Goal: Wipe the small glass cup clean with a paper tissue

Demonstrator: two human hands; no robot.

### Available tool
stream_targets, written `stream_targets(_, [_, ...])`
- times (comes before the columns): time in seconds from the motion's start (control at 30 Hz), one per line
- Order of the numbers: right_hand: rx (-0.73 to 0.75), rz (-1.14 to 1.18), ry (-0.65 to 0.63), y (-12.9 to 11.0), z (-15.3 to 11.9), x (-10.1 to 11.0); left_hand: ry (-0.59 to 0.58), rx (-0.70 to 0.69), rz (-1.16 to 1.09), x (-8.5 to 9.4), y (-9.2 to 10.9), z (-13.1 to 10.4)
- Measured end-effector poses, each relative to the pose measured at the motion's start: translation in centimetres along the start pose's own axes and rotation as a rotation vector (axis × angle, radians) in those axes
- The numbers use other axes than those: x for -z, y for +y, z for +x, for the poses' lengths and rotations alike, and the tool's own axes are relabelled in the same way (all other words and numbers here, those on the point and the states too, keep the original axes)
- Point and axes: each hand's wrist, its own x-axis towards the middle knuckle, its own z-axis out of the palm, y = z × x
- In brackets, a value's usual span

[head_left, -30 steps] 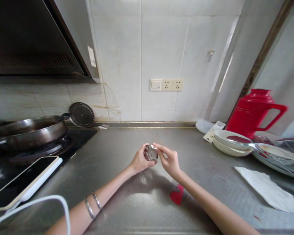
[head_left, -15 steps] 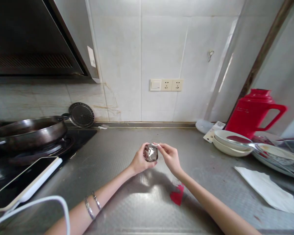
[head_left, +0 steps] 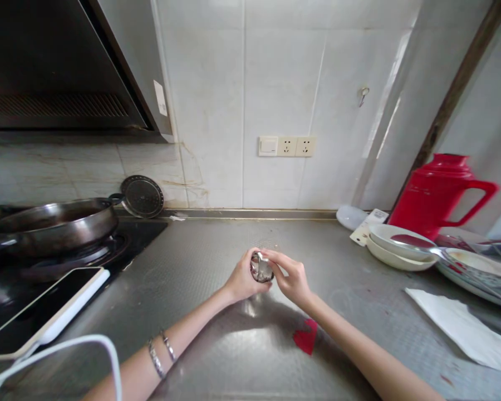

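Above the metal counter (head_left: 192,245), near its middle, my left hand (head_left: 242,278) is wrapped round a small round glass jar (head_left: 262,268) with a shiny, see-through look. The fingers of my right hand (head_left: 290,275) are pinched at the upper rim of the jar, on a small white thing (head_left: 263,256) that looks like tissue. How far this white thing reaches into the jar cannot be made out. A torn red scrap (head_left: 305,336) lies on the counter below my right hand.
On the left are a pan (head_left: 58,225) on the stove, a round black disc (head_left: 142,196), a phone (head_left: 37,312) and a white cable (head_left: 87,338). On the right stand a red thermos (head_left: 434,195), stacked bowls (head_left: 401,256), a plate (head_left: 480,273) and a white paper sheet (head_left: 461,328).
The view has shifted slightly. The jar has turned a little in my left hand, and my right fingers have moved further over its rim.
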Motion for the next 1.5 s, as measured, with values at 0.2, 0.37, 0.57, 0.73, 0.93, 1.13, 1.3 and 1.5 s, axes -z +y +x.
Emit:
stream_targets(0.2, [-0.262,0.046,0.024,0.7,0.5,0.0,-0.018,0.053,-0.01,0.0,0.3,-0.2])
stream_targets(0.37, [-0.19,-0.004,0.04,0.4,0.3,-0.1,-0.038,0.084,-0.063,-0.2,0.5,-0.2])
stream_targets(0.57, [0.092,-0.018,-0.032,-0.8,0.4,0.2,-0.016,0.09,-0.116,-0.4,0.7,-0.1])
stream_targets(0.73, [-0.175,-0.007,0.038,-0.2,0.8,0.3,-0.03,0.107,-0.165,-0.1,1.5,-0.3])
stream_targets(0.93, [-0.076,-0.021,0.053,-0.8,0.5,0.1,-0.034,0.115,-0.179,0.0,1.8,-0.3])
stream_targets(1.13, [-0.018,0.011,0.032,-1.2,0.7,0.2,-0.021,0.13,-0.216,0.0,1.7,-0.3])
stream_targets(1.3, [-0.264,0.038,0.073,-0.3,0.9,0.3,-0.008,0.142,-0.216,0.2,1.9,-0.2])
stream_targets(1.5, [0.01,0.008,0.06,-1.1,0.5,0.3,0.004,0.15,-0.214,0.1,1.5,-0.1])
